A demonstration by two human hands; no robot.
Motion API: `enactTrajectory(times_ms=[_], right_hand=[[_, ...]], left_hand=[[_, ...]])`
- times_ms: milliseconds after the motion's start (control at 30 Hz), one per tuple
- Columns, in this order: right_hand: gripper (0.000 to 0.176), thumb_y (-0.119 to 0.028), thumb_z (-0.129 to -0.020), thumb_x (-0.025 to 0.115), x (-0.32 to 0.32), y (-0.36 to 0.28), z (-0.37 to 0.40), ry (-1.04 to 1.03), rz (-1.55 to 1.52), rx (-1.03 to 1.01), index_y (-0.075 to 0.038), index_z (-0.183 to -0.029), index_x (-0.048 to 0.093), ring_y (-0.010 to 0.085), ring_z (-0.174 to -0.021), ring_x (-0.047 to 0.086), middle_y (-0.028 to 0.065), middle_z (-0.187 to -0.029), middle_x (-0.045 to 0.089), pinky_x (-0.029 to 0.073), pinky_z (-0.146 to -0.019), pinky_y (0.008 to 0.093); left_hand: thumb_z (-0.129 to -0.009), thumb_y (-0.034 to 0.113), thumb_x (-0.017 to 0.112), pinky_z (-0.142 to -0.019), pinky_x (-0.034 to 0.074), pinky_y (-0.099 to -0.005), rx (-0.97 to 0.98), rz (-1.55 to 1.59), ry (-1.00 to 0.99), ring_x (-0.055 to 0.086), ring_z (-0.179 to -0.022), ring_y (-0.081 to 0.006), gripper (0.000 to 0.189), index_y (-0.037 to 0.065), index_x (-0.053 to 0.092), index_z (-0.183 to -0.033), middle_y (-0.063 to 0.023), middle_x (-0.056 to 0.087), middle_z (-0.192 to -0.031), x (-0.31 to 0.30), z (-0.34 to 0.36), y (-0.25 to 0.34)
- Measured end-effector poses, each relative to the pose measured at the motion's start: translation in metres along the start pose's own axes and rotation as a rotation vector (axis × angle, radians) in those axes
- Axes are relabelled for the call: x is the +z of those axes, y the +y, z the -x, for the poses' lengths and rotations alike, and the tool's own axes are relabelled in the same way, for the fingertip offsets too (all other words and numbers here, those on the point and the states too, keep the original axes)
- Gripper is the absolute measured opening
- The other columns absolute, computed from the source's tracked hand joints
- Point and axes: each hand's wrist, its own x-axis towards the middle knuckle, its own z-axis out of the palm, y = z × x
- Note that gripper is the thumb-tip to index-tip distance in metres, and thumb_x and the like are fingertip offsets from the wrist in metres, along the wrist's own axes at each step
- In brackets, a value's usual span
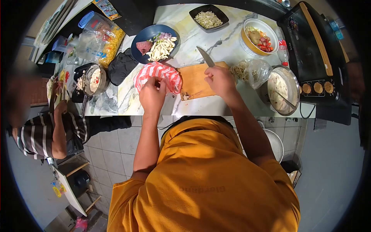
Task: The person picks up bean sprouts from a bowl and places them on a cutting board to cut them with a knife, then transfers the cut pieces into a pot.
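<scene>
My right hand point(221, 80) is wrapped round the handle of a kitchen knife point(206, 57), its blade pointing up and away over the far edge of the wooden cutting board point(198, 79). The fingers of my left hand point(152, 94) are pinched together at the near side of a red-and-white striped plastic bag point(170, 75), apparently gripping it; what is inside the bag is hidden. A small brownish scrap point(186, 96) lies at the board's near left corner. Beyond the bag stands a dark blue plate point(154, 30) bearing pale cut pieces, chopped purple onion and a reddish lump.
Bean sprouts fill a black bowl point(223, 14) at the back. On the right are a bowl of vegetables point(244, 36), a clear bag point(259, 73), a pot of creamy food point(295, 83) and a black oven point(309, 50). At left, another person point(42, 131) works near a pan point(101, 83).
</scene>
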Motion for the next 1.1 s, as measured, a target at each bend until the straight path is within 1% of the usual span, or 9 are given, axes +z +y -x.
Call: enactTrajectory(times_ms=[133, 200, 233, 467, 767, 867, 1000, 1067, 1100], right_hand=[[0.012, -0.014, -0.077, 0.074, 0.01, -0.005, 0.012, -0.17, 0.111, -0.107, -0.013, -0.088, 0.07, 0.0296, -0.096, 0.059, 0.0061, -0.092, 0.066, 0.044, -0.088, 0.0424], [0.007, -0.016, -0.08, 0.071, 0.016, -0.011, 0.015, -0.164, 0.133, -0.074, -0.014, -0.086, 0.07, 0.0277, -0.098, 0.057, 0.0051, -0.092, 0.065, 0.04, -0.09, 0.0417], [0.004, -0.018, -0.083, 0.068, 0.018, -0.014, 0.015, -0.159, 0.156, -0.041, -0.015, -0.085, 0.069, 0.0257, -0.101, 0.054, 0.0041, -0.092, 0.064, 0.037, -0.091, 0.0411], [0.013, -0.019, -0.09, 0.055, 0.044, -0.006, 0.023, -0.088, 0.363, -0.108, -0.009, -0.088, 0.064, 0.0266, -0.1, 0.054, 0.0076, -0.093, 0.061, 0.036, -0.089, 0.0411], [0.01, -0.017, -0.091, 0.06, 0.01, -0.016, 0.034, 0.027, 0.323, -0.03, -0.007, -0.089, 0.061, 0.0297, -0.093, 0.058, 0.0116, -0.091, 0.063, 0.042, -0.082, 0.043], [0.007, -0.012, -0.088, 0.064, 0.006, -0.013, 0.033, 0.072, 0.207, -0.044, -0.006, -0.088, 0.061, 0.0347, -0.088, 0.061, 0.0136, -0.087, 0.065, 0.045, -0.079, 0.0457], [0.008, -0.006, -0.085, 0.066, 0.003, -0.029, 0.023, 0.052, -0.078, -0.071, -0.004, -0.089, 0.06, 0.0356, -0.079, 0.063, 0.0147, -0.082, 0.065, 0.05, -0.071, 0.0432], [0.009, -0.004, -0.085, 0.068, 0.005, -0.044, 0.017, 0.05, -0.175, -0.102, -0.003, -0.09, 0.06, 0.0328, -0.075, 0.065, 0.0142, -0.08, 0.066, 0.052, -0.066, 0.0394], [0.01, -0.005, -0.084, 0.069, 0.007, -0.054, 0.013, 0.005, -0.257, -0.124, -0.002, -0.09, 0.06, 0.0319, -0.073, 0.066, 0.0148, -0.08, 0.066, 0.053, -0.065, 0.0382]], left_hand=[[-0.084, 0.019, 0.071, -0.065, 0.052, -0.0395, 0.072, 0.084, -0.028, 0.066, -0.068, -0.029, 0.016, 0.004, 0.069, -0.089, -0.012, 0.07, -0.08, 0.011, 0.0, 0.021], [-0.083, 0.019, 0.071, -0.07, 0.05, -0.0422, 0.35, 0.137, -0.026, 0.065, -0.073, -0.0311, 0.015, 0.005, 0.069, -0.091, -0.0128, 0.069, -0.08, 0.024, -0.004, 0.025], [-0.082, 0.017, 0.07, -0.075, 0.049, -0.0436, 0.38, 0.087, -0.032, 0.064, -0.081, -0.032, 0.015, 0.006, 0.069, -0.093, -0.0127, 0.069, -0.084, 0.028, -0.004, 0.027], [-0.083, 0.019, 0.071, -0.081, 0.042, -0.0422, 0.557, -0.051, -0.137, 0.062, -0.092, -0.0284, 0.015, 0.011, 0.072, -0.096, -0.0071, 0.07, -0.09, 0.07, -0.018, 0.032], [-0.084, 0.027, 0.072, -0.083, 0.035, -0.0458, 0.328, -0.125, -0.153, 0.06, -0.096, -0.0276, 0.016, 0.013, 0.071, -0.092, -0.0052, 0.07, -0.093, 0.099, -0.012, 0.041], [-0.084, 0.023, 0.071, -0.081, 0.034, -0.0459, 0.36, -0.101, -0.141, 0.058, -0.094, -0.0273, 0.013, 0.011, 0.071, -0.089, -0.0072, 0.069, -0.091, 0.093, -0.009, 0.039], [-0.086, 0.022, 0.07, -0.086, 0.034, -0.0447, 0.344, -0.039, -0.029, 0.057, -0.098, -0.0263, 0.014, 0.009, 0.069, -0.084, -0.0074, 0.069, -0.089, 0.05, 0.0, 0.036], [-0.088, 0.018, 0.07, -0.083, 0.04, -0.0433, 0.375, 0.174, 0.175, 0.06, -0.091, -0.027, 0.015, 0.005, 0.067, -0.082, -0.0085, 0.068, -0.084, 0.023, 0.003, 0.02], [-0.088, 0.015, 0.07, -0.078, 0.043, -0.0412, 0.26, 0.239, 0.158, 0.062, -0.085, -0.0272, 0.013, 0.004, 0.067, -0.083, -0.0095, 0.068, -0.082, 0.009, 0.006, 0.013]])
